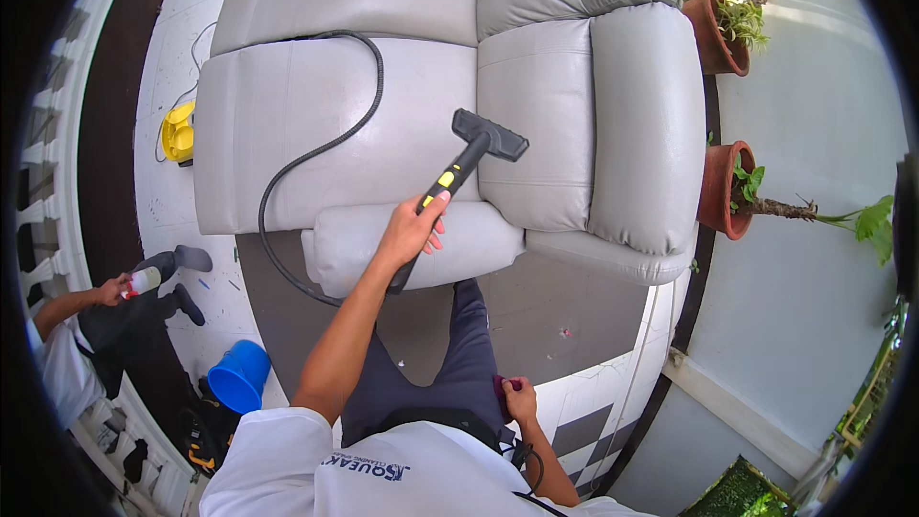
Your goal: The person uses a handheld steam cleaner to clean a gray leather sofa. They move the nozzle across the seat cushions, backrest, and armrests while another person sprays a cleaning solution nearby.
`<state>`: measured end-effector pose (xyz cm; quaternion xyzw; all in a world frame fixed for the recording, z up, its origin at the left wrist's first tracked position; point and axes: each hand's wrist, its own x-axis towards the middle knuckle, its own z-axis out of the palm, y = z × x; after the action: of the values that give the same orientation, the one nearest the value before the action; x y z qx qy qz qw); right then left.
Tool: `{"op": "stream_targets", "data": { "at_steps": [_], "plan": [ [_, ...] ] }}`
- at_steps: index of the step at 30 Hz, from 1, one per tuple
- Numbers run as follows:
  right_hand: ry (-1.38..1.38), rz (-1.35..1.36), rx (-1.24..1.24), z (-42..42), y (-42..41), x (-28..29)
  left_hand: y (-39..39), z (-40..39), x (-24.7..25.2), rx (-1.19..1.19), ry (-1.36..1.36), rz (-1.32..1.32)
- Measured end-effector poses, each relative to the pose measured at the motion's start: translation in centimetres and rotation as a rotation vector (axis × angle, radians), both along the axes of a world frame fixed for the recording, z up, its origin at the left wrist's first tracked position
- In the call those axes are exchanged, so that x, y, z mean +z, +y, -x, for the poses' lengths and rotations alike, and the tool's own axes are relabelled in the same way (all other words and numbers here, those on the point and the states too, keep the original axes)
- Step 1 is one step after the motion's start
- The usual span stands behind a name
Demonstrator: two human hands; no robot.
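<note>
My left hand grips the black handle of a steam cleaner's hand tool, its thumb on top near the yellow buttons. The wide floor-type nozzle hovers over or rests on a grey leather sofa, where seat meets backrest; contact cannot be told. A ribbed black hose loops from the handle's lower end across the seat. My right hand holds a bunched maroon cloth beside my right thigh. The sofa's padded armrest lies beneath my left forearm.
At left, a co-worker's hand holds a spray bottle. A yellow machine and a blue bucket stand on the tiles. Potted plants in terracotta pots line the wall behind the sofa. A white balustrade runs along the left.
</note>
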<state>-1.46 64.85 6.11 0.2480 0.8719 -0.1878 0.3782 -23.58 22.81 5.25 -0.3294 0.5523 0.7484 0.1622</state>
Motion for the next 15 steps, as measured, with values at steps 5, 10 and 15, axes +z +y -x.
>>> {"op": "stream_targets", "data": {
  "at_steps": [5, 10, 15],
  "plan": [
    [-0.140, -0.038, 0.111, 6.9, 3.2, -1.1, 17.0, 1.0, -8.2, 0.007, -0.029, -0.173],
    [-0.110, -0.001, -0.003, 9.9, 11.1, -2.2, 18.1, 15.4, -8.3, 0.005, 0.102, 0.370],
    [-0.203, 0.060, 0.079, 15.0, 13.2, -3.5, 8.1, 36.1, -6.1, 0.159, 0.015, 0.373]
  ]
}}
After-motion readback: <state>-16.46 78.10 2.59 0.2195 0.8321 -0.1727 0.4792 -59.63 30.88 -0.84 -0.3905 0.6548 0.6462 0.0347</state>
